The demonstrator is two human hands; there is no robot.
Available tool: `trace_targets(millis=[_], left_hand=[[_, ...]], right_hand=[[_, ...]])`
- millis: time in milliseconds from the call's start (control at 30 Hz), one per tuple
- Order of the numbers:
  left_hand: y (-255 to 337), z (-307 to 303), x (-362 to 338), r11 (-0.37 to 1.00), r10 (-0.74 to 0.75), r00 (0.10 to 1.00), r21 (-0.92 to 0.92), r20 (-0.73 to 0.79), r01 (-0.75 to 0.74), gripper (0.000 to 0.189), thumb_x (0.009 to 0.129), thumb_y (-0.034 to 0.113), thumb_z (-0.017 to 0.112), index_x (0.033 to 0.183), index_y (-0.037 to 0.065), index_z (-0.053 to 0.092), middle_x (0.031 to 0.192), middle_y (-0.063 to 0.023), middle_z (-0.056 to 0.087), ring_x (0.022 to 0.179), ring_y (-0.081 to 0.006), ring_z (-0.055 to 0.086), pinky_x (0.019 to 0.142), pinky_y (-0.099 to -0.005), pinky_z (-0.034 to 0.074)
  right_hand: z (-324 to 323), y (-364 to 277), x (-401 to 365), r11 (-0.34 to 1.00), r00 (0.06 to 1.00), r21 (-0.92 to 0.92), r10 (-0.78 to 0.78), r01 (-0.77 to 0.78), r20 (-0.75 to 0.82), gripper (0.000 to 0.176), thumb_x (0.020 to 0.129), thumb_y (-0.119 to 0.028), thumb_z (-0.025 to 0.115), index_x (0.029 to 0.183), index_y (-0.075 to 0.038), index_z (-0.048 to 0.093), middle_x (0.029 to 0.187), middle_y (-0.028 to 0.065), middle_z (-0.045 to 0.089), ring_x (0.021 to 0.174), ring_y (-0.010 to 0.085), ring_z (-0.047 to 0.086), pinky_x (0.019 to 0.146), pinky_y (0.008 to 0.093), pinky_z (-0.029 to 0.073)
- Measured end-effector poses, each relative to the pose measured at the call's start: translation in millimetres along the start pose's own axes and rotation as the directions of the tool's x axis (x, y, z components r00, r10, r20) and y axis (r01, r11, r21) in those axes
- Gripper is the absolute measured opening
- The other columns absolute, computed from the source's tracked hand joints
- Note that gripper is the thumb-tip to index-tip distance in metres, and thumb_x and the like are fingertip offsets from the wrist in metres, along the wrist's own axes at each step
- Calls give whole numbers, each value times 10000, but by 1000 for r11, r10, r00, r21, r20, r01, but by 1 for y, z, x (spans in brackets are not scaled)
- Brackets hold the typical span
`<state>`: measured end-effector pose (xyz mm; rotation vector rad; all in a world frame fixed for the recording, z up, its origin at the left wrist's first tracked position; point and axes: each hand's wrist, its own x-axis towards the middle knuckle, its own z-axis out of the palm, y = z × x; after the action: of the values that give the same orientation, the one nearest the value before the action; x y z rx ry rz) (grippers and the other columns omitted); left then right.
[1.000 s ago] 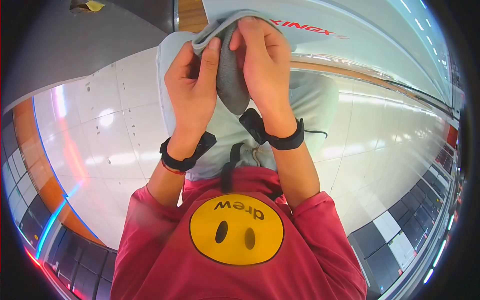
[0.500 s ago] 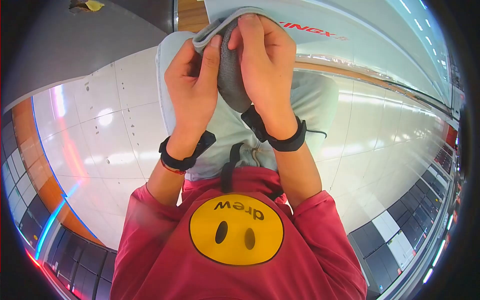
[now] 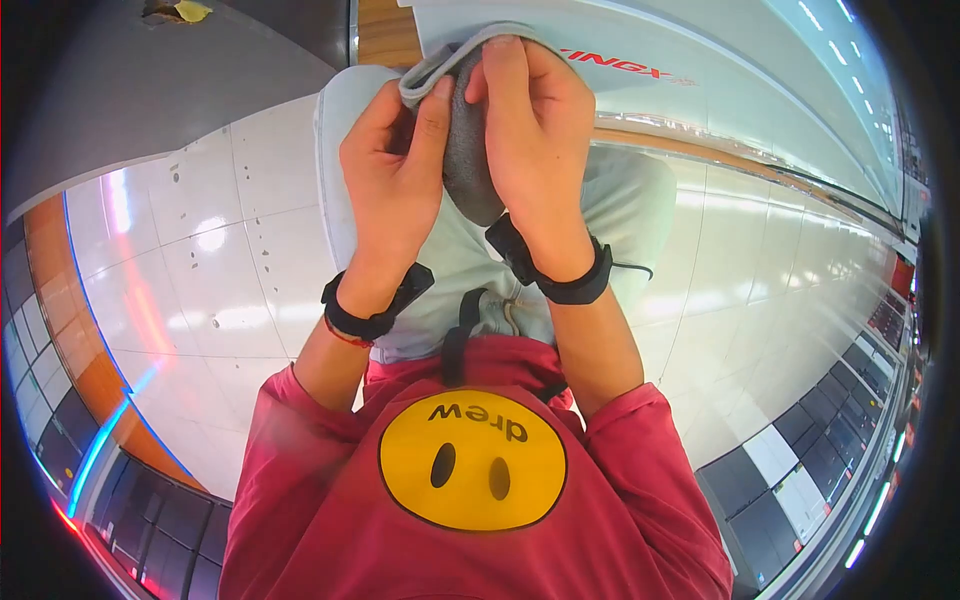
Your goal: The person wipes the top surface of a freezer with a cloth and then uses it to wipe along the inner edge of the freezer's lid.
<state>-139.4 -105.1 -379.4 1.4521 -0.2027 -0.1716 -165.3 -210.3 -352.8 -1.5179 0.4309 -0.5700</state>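
A grey sock [image 3: 468, 150] hangs between my two hands near the top of the view, its paler rim stretched wide and its tapered end pointing down over my lap. My left hand [image 3: 402, 178] pinches the rim on the left, thumb in front and fingers partly hidden behind the cloth. On the other side, my right hand [image 3: 540, 145] is closed on the rim, with the fingertips up at its top edge. Each wrist has a black strap [image 3: 580, 285].
Light trousers [image 3: 630, 195] cover my bent legs. A white box or panel [image 3: 640, 30] with red lettering stands ahead on the right. To the upper left is a dark grey surface [image 3: 200, 80] with a yellow leaf-like piece. Pale floor tiles [image 3: 260, 250] lie around me; boxes line both sides.
Both hands and the sock have shifted slightly down and to the right, the left hand a little more. The grip on the rim stays the same.
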Motion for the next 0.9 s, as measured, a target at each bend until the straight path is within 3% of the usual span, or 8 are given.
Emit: trace_targets(millis=[233, 433, 633, 833, 900], left_hand=[[-6, -5, -5, 998, -48, 999, 30, 24, 48, 182, 1028, 114, 677, 885, 15, 624, 758, 98, 502, 691, 3, 385, 579, -194, 294], [-3, -2, -1, 999, 10, 1000, 51, 3, -11, 190, 1028, 118, 678, 874, 22, 620, 748, 100, 494, 682, 3, 372, 570, -197, 281], [-5, -3, -5, 999, -25, 1000, 25, 6, 25, 186, 1031, 123, 675, 889, 14, 626, 744, 98, 500, 683, 4, 375, 570, -196, 286], [-3, -3, -2, 999, -29, 1000, 39, 4, 29, 203, 1029, 125, 676, 869, 19, 610, 737, 99, 492, 681, 5, 372, 566, -198, 283], [-6, -3, -2, 998, -43, 999, 42, 12, 43, 203, 1029, 125, 676, 869, 20, 610, 735, 99, 491, 682, 5, 373, 568, -198, 285]], right_hand=[[-3, 5, -3, 997, 997, 5, 83, -83, -3, 418, 1066, -263, 558, 719, -31, 585, 673, -40, 536, 653, 54, 429, 603, 247, 342], [1, 5, 1, 999, 1000, 41, -14, 14, -2, 421, 1062, -267, 565, 715, -28, 582, 657, -40, 517, 624, 48, 413, 574, 248, 323], [-2, 3, -2, 993, 993, 29, 115, -115, 12, 421, 1064, -267, 566, 720, -26, 583, 660, -40, 520, 636, 50, 418, 587, 248, 329], [0, 7, 0, 1000, 1000, 11, 2, -2, -2, 423, 1057, -275, 565, 712, -30, 581, 664, -36, 531, 636, 54, 417, 593, 249, 326], [-3, 10, -1, 999, 999, -23, 42, -42, 4, 424, 1061, -272, 565, 713, -30, 581, 666, -38, 529, 638, 54, 419, 594, 250, 327]])
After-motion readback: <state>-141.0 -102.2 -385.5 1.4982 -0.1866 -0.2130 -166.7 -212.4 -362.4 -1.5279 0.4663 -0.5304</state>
